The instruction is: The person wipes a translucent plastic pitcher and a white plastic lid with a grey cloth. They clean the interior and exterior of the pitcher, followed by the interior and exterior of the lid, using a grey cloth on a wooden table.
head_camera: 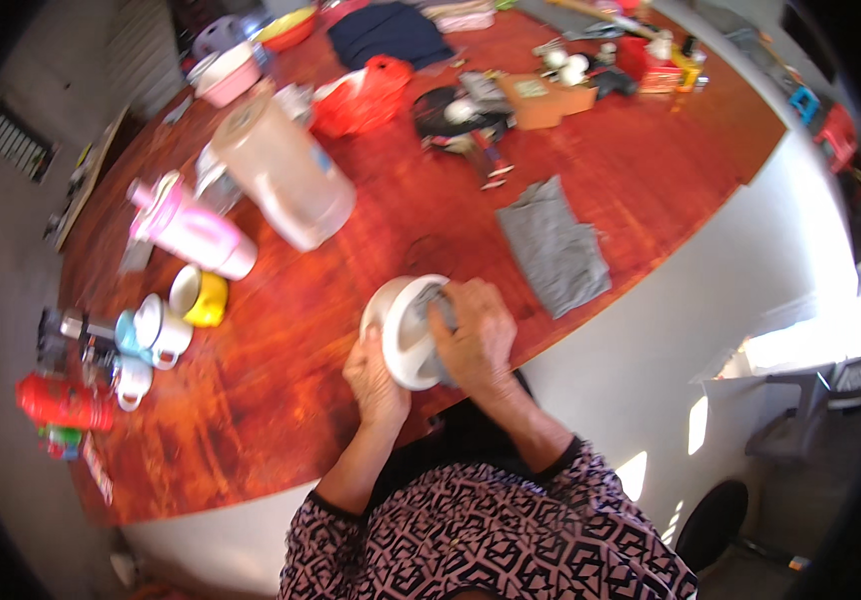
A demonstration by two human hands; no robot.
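My left hand [376, 381] grips the side of a white round-rimmed container [397, 346], which is tilted with its opening toward the right. Pressed against its inside is a bunched grey cloth [436, 369], held in the fingers of my right hand [480, 336]. Both hands are over the near edge of the reddish wooden table [265, 390]. To the right of them a second grey cloth [556, 251] lies flat on the tabletop. The container's base is partly hidden, so its exact kind is unclear.
Left of my hands stand a large translucent jug [288, 176], a pink tumbler [198, 231], a yellow mug [208, 298], white enamel mugs [164, 330] and a red flask [63, 403]. Beyond are a red plastic bag [363, 97], a cardboard box [543, 101] and dark folded fabric [389, 34].
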